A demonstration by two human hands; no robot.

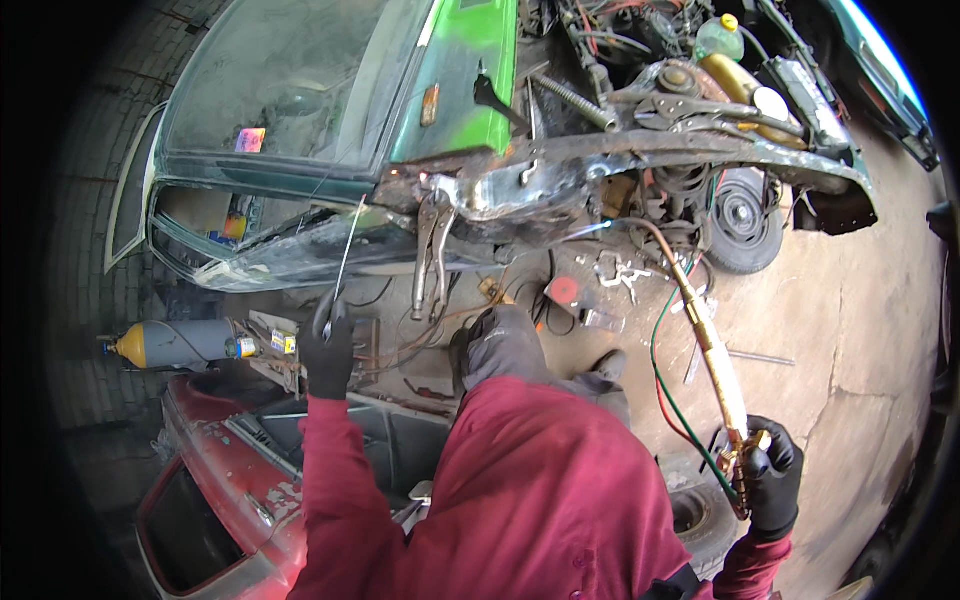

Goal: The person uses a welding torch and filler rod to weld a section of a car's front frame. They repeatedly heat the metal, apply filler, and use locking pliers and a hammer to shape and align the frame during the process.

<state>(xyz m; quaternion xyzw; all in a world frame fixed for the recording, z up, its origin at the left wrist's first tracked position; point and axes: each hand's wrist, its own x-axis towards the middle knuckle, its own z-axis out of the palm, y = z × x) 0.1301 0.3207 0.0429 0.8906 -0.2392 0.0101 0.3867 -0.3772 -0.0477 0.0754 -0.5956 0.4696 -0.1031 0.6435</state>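
My right hand (775, 475), in a black glove, is closed round the valve end of a brass gas torch (716, 355). A small blue flame (600, 227) burns at its bent tip, pointing left beside the car's bare metal inner panel (500, 192). Gloved in black too, my left hand (328, 355) grips a thin metal rod (350, 245). The rod's upper end reaches up to the seam below the windscreen corner, near a small glowing spot. Locking pliers (430, 250) hang from the metal edge just right of the rod.
Green and red hoses (658, 370) trail from the torch. More locking pliers (690, 115) lie along the engine bay, above a wheel (742, 220). A grey gas cylinder (185, 344) lies at left, near a red car (225, 470). A red disc (564, 291) and scraps are on the floor.
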